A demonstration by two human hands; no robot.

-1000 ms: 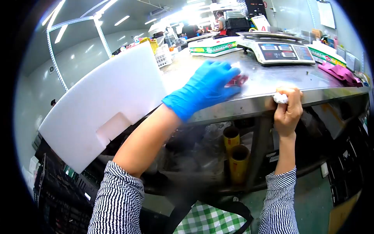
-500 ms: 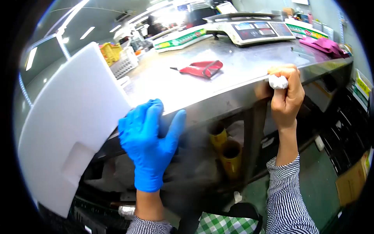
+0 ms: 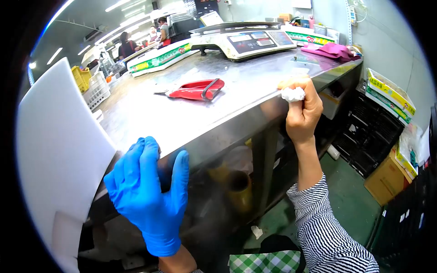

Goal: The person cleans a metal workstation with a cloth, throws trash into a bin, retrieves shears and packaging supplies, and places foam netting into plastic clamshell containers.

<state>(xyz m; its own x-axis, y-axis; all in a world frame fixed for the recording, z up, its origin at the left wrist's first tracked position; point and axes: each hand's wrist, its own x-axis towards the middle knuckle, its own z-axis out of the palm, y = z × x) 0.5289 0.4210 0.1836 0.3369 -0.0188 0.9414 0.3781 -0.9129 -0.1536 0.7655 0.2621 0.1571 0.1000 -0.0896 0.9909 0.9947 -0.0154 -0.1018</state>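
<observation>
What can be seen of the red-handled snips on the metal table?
The red-handled snips lie on the metal table, narrow tip pointing left in the view. The handles look plastic, with a dark band across their rear end. Whether the tip is open is too small to tell. Neither the gloved left hand nor bare right hand touches them.

Honestly can't read a single word here. The long white box has pale lettering on its green band, but it's mush. Same deal with the similar box behind the scale. The scale's front has panels with tiny print, too small to make out. The stacked yellow-and-green boxes and the cardboard carton carry printing too, all illegible.
</observation>
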